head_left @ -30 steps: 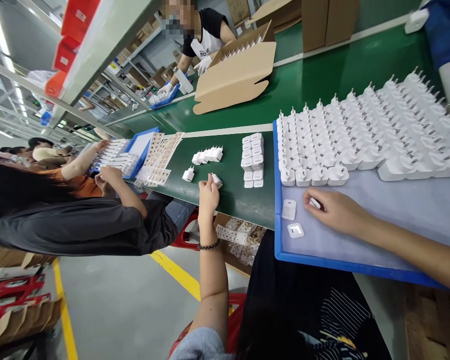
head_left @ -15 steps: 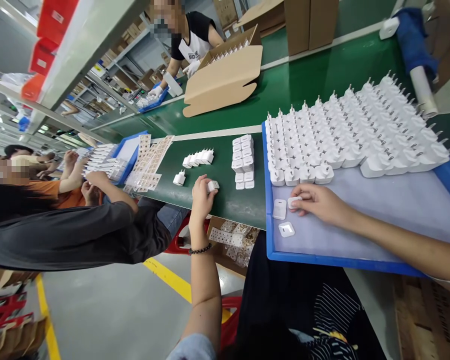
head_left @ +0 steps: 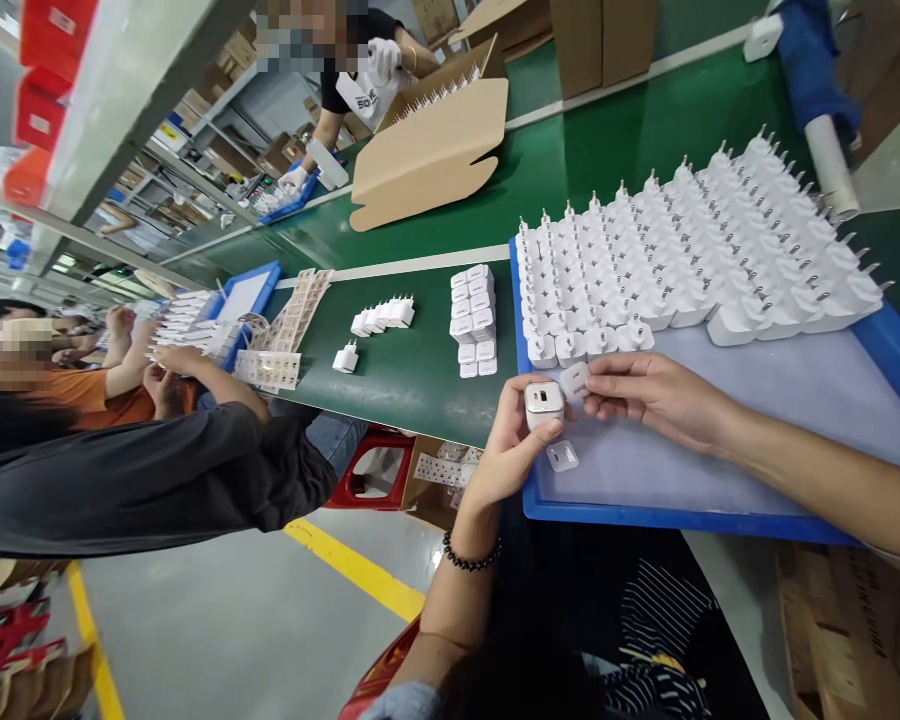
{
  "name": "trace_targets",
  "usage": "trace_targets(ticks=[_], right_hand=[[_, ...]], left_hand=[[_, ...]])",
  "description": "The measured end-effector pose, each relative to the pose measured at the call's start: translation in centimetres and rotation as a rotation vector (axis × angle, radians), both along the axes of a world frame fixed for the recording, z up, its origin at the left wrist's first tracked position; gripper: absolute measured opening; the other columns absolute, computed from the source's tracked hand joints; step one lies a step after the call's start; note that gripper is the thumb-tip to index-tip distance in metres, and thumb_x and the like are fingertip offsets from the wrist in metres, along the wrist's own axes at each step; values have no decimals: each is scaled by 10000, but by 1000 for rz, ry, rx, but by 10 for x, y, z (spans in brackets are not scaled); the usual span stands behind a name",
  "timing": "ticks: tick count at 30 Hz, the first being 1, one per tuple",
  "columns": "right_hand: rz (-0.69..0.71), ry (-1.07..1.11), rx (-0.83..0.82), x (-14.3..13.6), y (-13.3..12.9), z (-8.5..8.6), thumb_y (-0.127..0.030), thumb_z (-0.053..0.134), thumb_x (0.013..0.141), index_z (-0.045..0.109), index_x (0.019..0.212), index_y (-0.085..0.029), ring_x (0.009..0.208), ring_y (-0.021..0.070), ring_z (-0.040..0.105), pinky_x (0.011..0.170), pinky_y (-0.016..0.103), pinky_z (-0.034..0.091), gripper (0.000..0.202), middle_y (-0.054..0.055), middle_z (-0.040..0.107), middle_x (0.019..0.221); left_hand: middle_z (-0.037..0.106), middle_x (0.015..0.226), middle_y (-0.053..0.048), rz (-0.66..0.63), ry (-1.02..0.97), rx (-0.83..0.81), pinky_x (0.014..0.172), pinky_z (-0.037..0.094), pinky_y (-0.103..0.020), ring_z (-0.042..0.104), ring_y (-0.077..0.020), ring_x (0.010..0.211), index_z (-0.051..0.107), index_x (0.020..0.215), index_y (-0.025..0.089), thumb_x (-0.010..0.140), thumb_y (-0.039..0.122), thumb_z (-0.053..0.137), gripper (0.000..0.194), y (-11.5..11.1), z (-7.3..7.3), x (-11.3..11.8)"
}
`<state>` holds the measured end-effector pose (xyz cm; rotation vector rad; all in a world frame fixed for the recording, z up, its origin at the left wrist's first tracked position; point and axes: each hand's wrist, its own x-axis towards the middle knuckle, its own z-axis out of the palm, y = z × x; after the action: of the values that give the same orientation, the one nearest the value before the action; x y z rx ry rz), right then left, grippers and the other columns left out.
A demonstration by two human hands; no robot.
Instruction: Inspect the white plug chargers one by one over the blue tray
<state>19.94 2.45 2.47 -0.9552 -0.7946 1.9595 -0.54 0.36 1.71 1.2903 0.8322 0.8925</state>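
My left hand (head_left: pixel 516 440) grips a white charger body (head_left: pixel 544 400) with its port face up, over the left edge of the blue tray (head_left: pixel 645 517). Beside it, my right hand (head_left: pixel 630 392) pinches a thin white cover plate (head_left: pixel 574 380) with a slot. Another plate (head_left: pixel 563 456) lies on the tray just below. Rows of white plug chargers (head_left: pixel 645 260), prongs up, fill the tray's back part. On the green bench stand a stack of white blocks (head_left: pixel 472 305), a short row of chargers (head_left: pixel 382 315) and one single charger (head_left: pixel 346 357).
An opened cardboard box (head_left: pixel 427 150) with chargers stands across the bench, near a person in white gloves (head_left: pixel 360 85). At the left, another person in a dark sleeve (head_left: pixel 157 470) works near perforated sheets (head_left: pixel 296 310). A blue-wrapped post (head_left: pixel 817 80) rises at the back right.
My left hand has moved right from the bench to the tray with the charger body. My right hand has raised a plate beside it. The person across has lifted a gloved hand.
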Motion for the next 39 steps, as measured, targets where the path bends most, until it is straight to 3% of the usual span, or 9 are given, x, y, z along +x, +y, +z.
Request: trace_targets(ticks=[6,13,19,27,39], right_hand=[[-52,14,32,4,1,1,-288,905,653,740,756,-174,566,82,546,582,226,445,226,-31,629,622],[123,47,84,4,-2,4,-269,827,740,666,654,-168,491,88,481,477,241,323,209,-17,586,553],[236,16,156,3,0,-8,-342,813,770,660,672,-169,452,76,446,451,233,269,251,-31,545,513],[247,-17,161,0,0,-10,-316,817,756,636,668,-169,461,79,447,457,230,288,249,-35,546,515],[278,-8,175,0,-1,-13,-323,787,778,606,664,-173,451,77,426,459,242,243,261,-40,530,505]], left_hand=[[537,898,-18,-87,-66,-64,699,395,-266,474,-140,751,513,1132,203,850,502,698,451,1,-13,2],[506,947,-16,-83,-39,-20,727,396,-258,470,-143,815,481,1165,225,872,472,685,434,-1,-22,-2],[512,941,-10,-120,-17,-66,676,405,-240,467,-133,776,431,1157,238,844,504,708,496,-2,-21,-1],[534,906,-4,-129,-70,-106,611,400,-227,479,-112,698,429,1126,232,815,488,739,509,-3,-23,-2],[551,943,-12,-148,-113,-104,638,414,-231,524,-126,752,444,1111,231,813,457,750,483,-1,-22,-2]])
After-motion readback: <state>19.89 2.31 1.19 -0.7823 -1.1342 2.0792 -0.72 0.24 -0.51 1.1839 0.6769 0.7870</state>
